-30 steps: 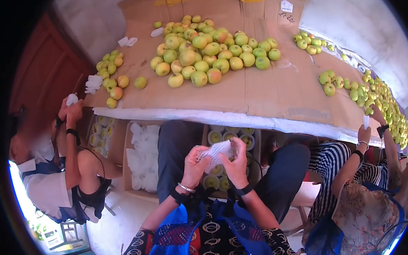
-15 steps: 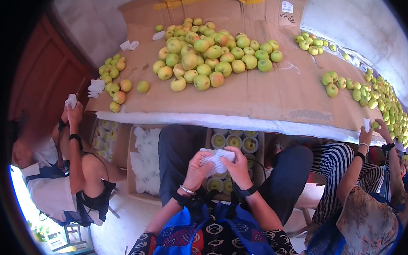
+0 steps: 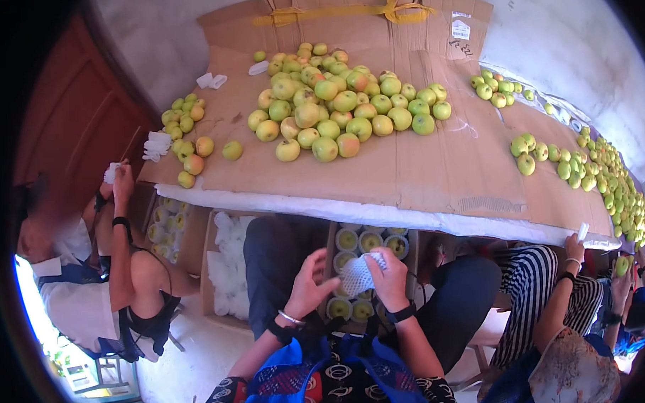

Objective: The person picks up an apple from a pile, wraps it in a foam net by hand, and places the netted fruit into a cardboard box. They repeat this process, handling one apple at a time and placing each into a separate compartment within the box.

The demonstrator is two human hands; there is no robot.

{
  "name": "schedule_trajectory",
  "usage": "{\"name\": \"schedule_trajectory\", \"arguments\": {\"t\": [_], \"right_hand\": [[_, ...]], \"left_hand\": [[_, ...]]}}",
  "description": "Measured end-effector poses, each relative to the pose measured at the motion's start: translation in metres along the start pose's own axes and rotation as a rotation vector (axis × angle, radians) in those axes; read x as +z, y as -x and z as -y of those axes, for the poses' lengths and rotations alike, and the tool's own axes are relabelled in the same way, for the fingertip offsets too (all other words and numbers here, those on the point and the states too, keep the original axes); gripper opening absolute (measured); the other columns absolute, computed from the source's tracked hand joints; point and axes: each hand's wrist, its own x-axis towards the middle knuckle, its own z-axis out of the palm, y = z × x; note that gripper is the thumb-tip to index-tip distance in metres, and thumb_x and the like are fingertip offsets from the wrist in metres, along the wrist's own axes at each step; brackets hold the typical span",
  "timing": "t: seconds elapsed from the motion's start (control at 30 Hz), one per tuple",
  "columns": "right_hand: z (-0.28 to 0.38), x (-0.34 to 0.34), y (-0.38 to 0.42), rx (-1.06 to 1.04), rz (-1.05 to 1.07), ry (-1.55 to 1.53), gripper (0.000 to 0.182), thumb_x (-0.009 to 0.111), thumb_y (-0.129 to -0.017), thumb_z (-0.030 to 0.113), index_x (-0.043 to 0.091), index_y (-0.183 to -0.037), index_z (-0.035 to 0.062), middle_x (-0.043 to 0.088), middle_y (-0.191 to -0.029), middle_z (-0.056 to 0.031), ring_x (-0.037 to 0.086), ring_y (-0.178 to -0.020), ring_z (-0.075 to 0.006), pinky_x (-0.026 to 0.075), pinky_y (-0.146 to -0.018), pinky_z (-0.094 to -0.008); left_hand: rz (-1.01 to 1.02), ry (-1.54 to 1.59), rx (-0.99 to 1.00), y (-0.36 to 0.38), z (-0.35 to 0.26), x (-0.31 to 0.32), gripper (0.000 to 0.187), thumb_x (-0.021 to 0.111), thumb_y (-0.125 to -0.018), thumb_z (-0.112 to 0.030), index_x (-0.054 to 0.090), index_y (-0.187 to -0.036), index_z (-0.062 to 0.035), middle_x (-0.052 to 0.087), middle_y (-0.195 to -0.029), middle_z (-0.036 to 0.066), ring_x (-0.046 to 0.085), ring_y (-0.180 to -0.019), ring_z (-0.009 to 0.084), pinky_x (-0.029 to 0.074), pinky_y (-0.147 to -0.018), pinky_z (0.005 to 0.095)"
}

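One netted apple point(image 3: 358, 273) gripped by right hand point(image 3: 390, 279) fingers; left hand point(image 3: 308, 286) fingers spread, empty

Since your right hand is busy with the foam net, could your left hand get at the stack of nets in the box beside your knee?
Probably yes: the left hand is open and empty, and the stack of nets lies uncovered.

- Our left hand point(image 3: 307, 284) is open, with its fingers spread wide.
- Our right hand point(image 3: 390, 277) is curled shut, gripping tight, close beside it.
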Motion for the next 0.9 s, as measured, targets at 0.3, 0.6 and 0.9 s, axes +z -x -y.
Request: {"name": "schedule_trajectory", "arguments": {"t": [0.3,0.6,0.9], "right_hand": [[0.049,-0.001,-0.020,-0.304,0.311,0.009,0.018,0.067,-0.073,0.014,0.059,-0.087,0.0051,0.060,-0.077,-0.0115,0.060,-0.068,-0.0276,0.048,-0.060,-0.0325],[0.061,0.003,-0.055,-0.426,0.460,0.051,0.019,0.071,-0.069,0.015,0.058,-0.079,0.0041,0.060,-0.072,-0.0101,0.060,-0.063,-0.0251,0.047,-0.056,-0.0310],[0.092,0.014,-0.113,-0.502,0.318,0.029,0.019,0.072,-0.068,0.012,0.057,-0.077,0.0038,0.059,-0.067,-0.0100,0.059,-0.055,-0.0237,0.046,-0.051,-0.0290]], "left_hand": [[0.387,0.015,-0.082,-0.026,-0.010,0.003,0.095,0.078,-0.061,-0.009,0.021,-0.137,-0.0073,0.051,-0.113,0.005,0.050,-0.099,0.0113,0.043,-0.085,0.0285],[0.657,0.196,-0.169,-0.041,0.004,-0.004,0.030,0.071,-0.073,-0.010,0.059,-0.100,-0.0057,0.060,-0.091,-0.001,0.053,-0.087,0.0070,0.045,-0.078,0.0255],[0.694,0.543,-0.167,-0.072,-0.036,-0.017,0.026,0.057,-0.085,-0.011,0.050,-0.109,-0.0048,0.056,-0.085,0.000,0.053,-0.078,0.0073,0.045,-0.071,0.0233]]}}
